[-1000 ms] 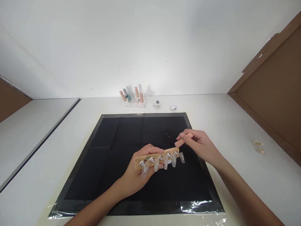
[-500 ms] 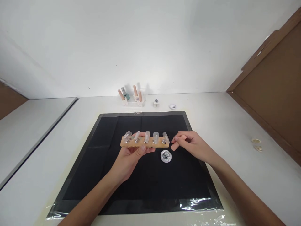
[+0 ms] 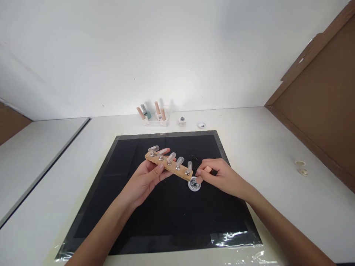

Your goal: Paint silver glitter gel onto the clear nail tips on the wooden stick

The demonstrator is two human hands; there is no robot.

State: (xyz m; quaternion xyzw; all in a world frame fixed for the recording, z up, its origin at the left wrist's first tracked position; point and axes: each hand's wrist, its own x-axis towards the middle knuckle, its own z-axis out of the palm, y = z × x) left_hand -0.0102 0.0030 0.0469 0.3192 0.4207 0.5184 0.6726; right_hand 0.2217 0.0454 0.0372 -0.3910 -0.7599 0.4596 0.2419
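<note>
My left hand (image 3: 144,180) grips a wooden strip (image 3: 169,167) that carries several clear nail tips on metal studs, held tilted above the black mat (image 3: 155,214), its right end lower. My right hand (image 3: 219,176) pinches a small peach-coloured stick (image 3: 207,169), its end down at a small round silver pot (image 3: 194,184) that lies on the mat just under the strip's right end. The stick's tip is hidden by my fingers.
Several nail polish bottles in a clear holder (image 3: 152,112), a tiny jar (image 3: 182,120) and a small white dish (image 3: 202,125) stand by the back wall. Two small round lids (image 3: 300,166) lie at the right near a brown board (image 3: 321,96).
My left hand turned the strip so the nail tips point up and away, then tilted its right end down. My right hand moved left and down to the silver pot, which came into view.
</note>
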